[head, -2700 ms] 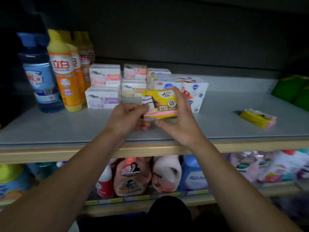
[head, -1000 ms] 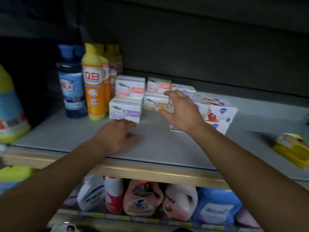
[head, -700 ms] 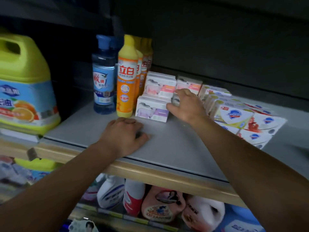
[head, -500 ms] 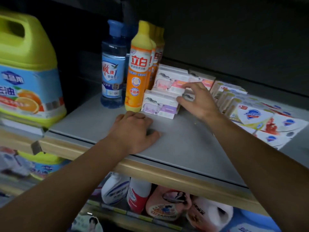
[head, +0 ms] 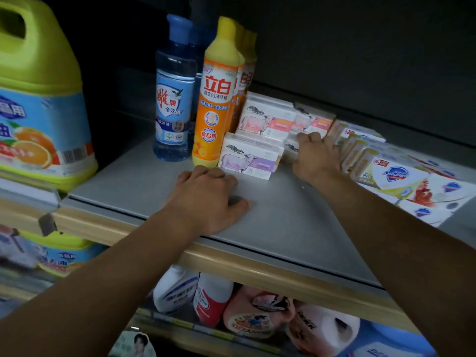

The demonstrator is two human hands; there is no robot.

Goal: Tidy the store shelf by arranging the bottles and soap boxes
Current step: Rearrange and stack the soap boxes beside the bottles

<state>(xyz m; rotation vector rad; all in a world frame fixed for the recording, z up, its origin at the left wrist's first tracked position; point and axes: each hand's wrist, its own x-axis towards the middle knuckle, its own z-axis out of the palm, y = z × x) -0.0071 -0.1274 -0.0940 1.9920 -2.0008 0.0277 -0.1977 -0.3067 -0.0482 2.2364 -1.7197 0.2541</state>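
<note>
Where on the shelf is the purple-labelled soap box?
In the head view, the purple-labelled soap box sits left of centre on the grey shelf, right beside the front orange detergent bottle and just beyond the left hand.

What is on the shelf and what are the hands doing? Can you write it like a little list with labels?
place: grey store shelf
left hand: resting knuckles-up on the shelf, holding nothing
right hand: reaching in, fingers on a small soap box that it mostly hides
front box: sheep soap box, purple label
bottles: blue bottle beside orange bottle, both upright
far left: big green jug
right side: shield-logo soap boxes, leaning
</note>
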